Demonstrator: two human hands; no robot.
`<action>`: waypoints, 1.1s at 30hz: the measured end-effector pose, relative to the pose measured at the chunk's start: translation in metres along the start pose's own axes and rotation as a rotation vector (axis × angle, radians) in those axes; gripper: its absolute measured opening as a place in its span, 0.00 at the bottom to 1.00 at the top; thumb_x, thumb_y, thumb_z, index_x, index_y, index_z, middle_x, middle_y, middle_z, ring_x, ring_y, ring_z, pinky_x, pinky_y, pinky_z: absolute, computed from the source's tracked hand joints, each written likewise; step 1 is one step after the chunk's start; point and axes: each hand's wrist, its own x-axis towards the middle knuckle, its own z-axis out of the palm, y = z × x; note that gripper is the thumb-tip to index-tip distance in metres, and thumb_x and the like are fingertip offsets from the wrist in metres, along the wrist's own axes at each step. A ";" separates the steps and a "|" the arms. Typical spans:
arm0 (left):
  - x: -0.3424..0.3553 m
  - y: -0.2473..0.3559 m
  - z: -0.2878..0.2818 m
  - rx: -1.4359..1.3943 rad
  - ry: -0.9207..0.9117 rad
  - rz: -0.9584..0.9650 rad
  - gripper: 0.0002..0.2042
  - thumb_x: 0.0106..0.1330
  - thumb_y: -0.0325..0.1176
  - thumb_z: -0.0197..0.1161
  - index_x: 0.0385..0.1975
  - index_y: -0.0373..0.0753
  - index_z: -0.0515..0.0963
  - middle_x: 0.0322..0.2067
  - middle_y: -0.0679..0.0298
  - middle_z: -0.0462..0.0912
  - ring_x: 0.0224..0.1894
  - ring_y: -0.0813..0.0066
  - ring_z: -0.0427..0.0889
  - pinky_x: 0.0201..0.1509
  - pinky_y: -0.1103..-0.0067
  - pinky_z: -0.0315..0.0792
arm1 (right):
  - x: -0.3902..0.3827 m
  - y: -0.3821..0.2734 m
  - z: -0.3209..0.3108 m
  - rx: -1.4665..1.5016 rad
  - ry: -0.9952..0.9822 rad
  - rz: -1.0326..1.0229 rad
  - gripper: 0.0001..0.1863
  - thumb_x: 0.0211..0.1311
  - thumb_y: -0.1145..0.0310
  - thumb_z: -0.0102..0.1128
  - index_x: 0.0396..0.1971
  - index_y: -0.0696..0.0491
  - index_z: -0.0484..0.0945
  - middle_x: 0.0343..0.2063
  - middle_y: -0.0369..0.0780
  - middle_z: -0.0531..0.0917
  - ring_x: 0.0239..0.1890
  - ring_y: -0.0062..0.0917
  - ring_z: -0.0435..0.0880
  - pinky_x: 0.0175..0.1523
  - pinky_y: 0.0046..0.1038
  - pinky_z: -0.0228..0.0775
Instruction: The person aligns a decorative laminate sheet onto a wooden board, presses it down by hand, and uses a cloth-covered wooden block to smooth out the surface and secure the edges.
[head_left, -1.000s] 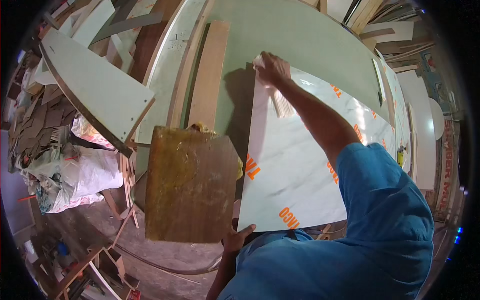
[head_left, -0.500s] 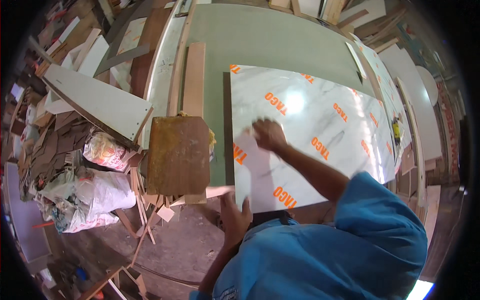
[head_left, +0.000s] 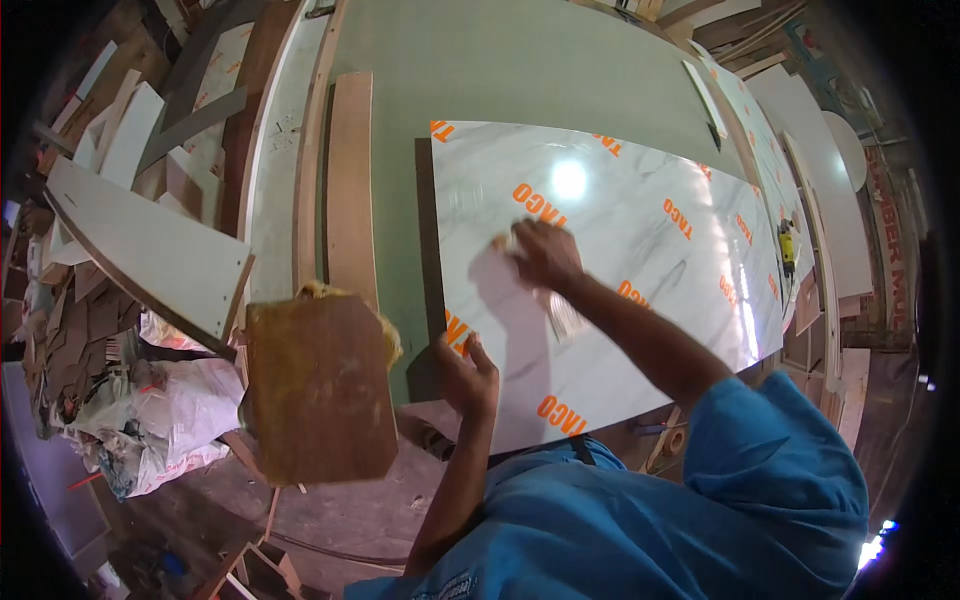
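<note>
Even strokes on the marble-look panel [head_left: 630, 235]

So the panel's lying on the green tabletop [head_left: 500, 65], near edge by the person's belly. Right hand [head_left: 547, 258] is mostly closed around something pale [head_left: 565, 318], can't tell what. Left hand [head_left: 468, 378] is half open at the left edge; can't tell if it's gripping. I'd keep pressure light and overlap each pass. A second ago, right was at the far left corner, left at the near one.

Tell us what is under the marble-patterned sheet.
A green board shows past the far and left edges of the sheet. What lies directly beneath the sheet, including anything between it and the board, is covered and cannot be seen.
</note>
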 end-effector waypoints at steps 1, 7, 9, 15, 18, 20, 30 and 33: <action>-0.001 -0.004 0.001 -0.038 0.016 -0.008 0.21 0.67 0.37 0.64 0.53 0.30 0.68 0.45 0.44 0.77 0.47 0.44 0.80 0.49 0.59 0.75 | 0.033 0.007 0.000 -0.012 0.005 0.021 0.17 0.50 0.63 0.67 0.38 0.52 0.73 0.33 0.42 0.81 0.40 0.40 0.82 0.42 0.43 0.74; -0.004 -0.007 0.001 -0.025 0.069 -0.045 0.23 0.67 0.39 0.63 0.54 0.30 0.68 0.43 0.44 0.78 0.44 0.43 0.81 0.47 0.60 0.77 | 0.180 0.050 0.015 -0.010 0.042 0.031 0.16 0.56 0.62 0.65 0.41 0.50 0.74 0.41 0.42 0.81 0.46 0.40 0.81 0.50 0.42 0.73; -0.004 0.002 -0.002 0.143 0.006 -0.031 0.25 0.69 0.44 0.61 0.54 0.28 0.67 0.45 0.43 0.77 0.47 0.46 0.81 0.49 0.62 0.78 | 0.213 0.081 0.029 0.011 0.103 -0.008 0.16 0.56 0.62 0.64 0.42 0.50 0.74 0.42 0.42 0.81 0.48 0.40 0.81 0.51 0.42 0.73; -0.001 -0.004 0.003 0.184 0.047 0.025 0.25 0.67 0.47 0.62 0.51 0.29 0.70 0.44 0.44 0.78 0.44 0.46 0.81 0.46 0.61 0.77 | 0.229 0.088 0.009 -0.053 0.110 0.035 0.18 0.57 0.58 0.63 0.45 0.48 0.75 0.43 0.42 0.82 0.50 0.41 0.81 0.52 0.43 0.73; 0.005 -0.001 0.004 0.100 0.145 0.094 0.25 0.63 0.48 0.66 0.47 0.31 0.72 0.39 0.45 0.78 0.41 0.44 0.81 0.42 0.59 0.77 | 0.163 0.063 0.011 -0.102 -0.021 0.109 0.21 0.59 0.53 0.63 0.46 0.50 0.76 0.45 0.42 0.83 0.50 0.41 0.80 0.53 0.43 0.73; 0.010 -0.001 -0.004 0.098 0.123 0.019 0.27 0.61 0.51 0.68 0.45 0.32 0.72 0.38 0.47 0.79 0.39 0.45 0.82 0.41 0.58 0.77 | 0.078 0.038 0.022 0.017 0.129 -0.095 0.19 0.58 0.56 0.65 0.43 0.52 0.76 0.42 0.44 0.83 0.47 0.42 0.81 0.50 0.45 0.74; 0.008 0.008 0.000 0.022 0.049 -0.059 0.28 0.61 0.50 0.70 0.46 0.30 0.73 0.40 0.47 0.81 0.43 0.48 0.83 0.46 0.62 0.76 | -0.212 -0.033 -0.027 -0.031 -0.100 0.072 0.20 0.41 0.70 0.65 0.39 0.50 0.75 0.36 0.39 0.78 0.44 0.36 0.79 0.46 0.38 0.70; 0.007 0.005 0.007 0.091 0.115 0.016 0.27 0.61 0.51 0.71 0.40 0.30 0.74 0.35 0.49 0.80 0.38 0.50 0.81 0.44 0.63 0.75 | -0.100 0.024 -0.011 -0.078 -0.006 0.115 0.19 0.43 0.69 0.65 0.40 0.50 0.75 0.38 0.39 0.78 0.43 0.35 0.79 0.45 0.40 0.71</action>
